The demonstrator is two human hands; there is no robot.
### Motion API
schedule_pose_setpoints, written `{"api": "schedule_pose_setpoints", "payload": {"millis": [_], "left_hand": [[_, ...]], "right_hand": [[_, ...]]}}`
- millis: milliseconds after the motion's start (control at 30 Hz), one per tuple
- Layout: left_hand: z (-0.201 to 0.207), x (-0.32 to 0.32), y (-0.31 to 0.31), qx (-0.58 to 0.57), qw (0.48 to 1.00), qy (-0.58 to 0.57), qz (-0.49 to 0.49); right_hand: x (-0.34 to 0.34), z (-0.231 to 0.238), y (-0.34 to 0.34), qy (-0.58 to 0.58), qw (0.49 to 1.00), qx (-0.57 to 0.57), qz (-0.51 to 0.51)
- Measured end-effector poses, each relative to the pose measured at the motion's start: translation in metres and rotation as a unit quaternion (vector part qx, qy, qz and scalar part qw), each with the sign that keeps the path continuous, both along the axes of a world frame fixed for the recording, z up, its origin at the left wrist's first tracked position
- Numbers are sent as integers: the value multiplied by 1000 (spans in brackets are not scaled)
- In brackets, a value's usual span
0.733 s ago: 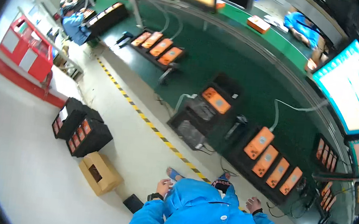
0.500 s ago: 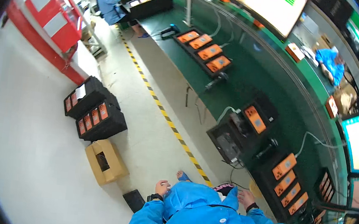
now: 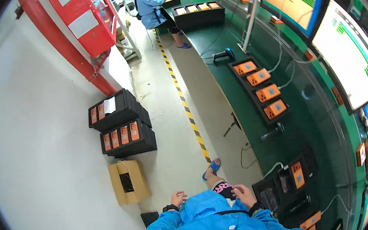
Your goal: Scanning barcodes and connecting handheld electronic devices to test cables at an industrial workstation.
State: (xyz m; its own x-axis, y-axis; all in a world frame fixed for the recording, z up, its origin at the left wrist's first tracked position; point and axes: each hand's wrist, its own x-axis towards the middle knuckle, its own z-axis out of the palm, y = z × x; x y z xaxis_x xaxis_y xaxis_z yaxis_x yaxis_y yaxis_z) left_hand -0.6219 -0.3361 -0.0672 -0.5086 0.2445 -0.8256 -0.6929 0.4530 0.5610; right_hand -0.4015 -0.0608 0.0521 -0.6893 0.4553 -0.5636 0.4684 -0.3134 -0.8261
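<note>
My left hand (image 3: 179, 198) hangs in front of my blue jacket (image 3: 209, 216), its fingers loosely bent and nothing in them. On the other side my right hand (image 3: 244, 195) is held over my thigh, fingers relaxed, with no object visible in it. A dark band circles each wrist. Nearest to the right hand is a black open case (image 3: 269, 195) at the edge of the green bench (image 3: 246, 117). Beside it lies an orange phone-like device (image 3: 297, 174) in a black holder.
Four-slot black trays with orange devices (image 3: 268, 93) and handheld scanners (image 3: 224, 55) line the bench. Black foam trays (image 3: 130, 139) and a cardboard box (image 3: 130, 182) stand along the wall below a red cabinet (image 3: 81, 12). A yellow-black floor stripe (image 3: 185, 106) leads to a seated co-worker (image 3: 149, 6).
My view has moved along the aisle, so the bench and floor items appear farther right and lower. My right hand has risen and come in toward my body; a sandalled foot has stepped forward.
</note>
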Motion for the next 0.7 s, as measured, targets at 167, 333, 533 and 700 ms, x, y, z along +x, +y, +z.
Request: {"api": "schedule_pose_setpoints", "payload": {"millis": [167, 333, 533, 700], "left_hand": [[15, -66, 30, -51, 995, -4, 87], [25, -150, 106, 7, 996, 67, 54], [48, -247, 269, 41, 988, 107, -103], [66, -318, 423, 220, 912, 203, -282]], "right_hand": [[-97, 19, 72, 77, 996, 34, 18], [-166, 50, 152, 97, 987, 90, -90], [-200, 50, 207, 105, 955, 101, -258], [-221, 27, 221, 57, 916, 81, -389]]}}
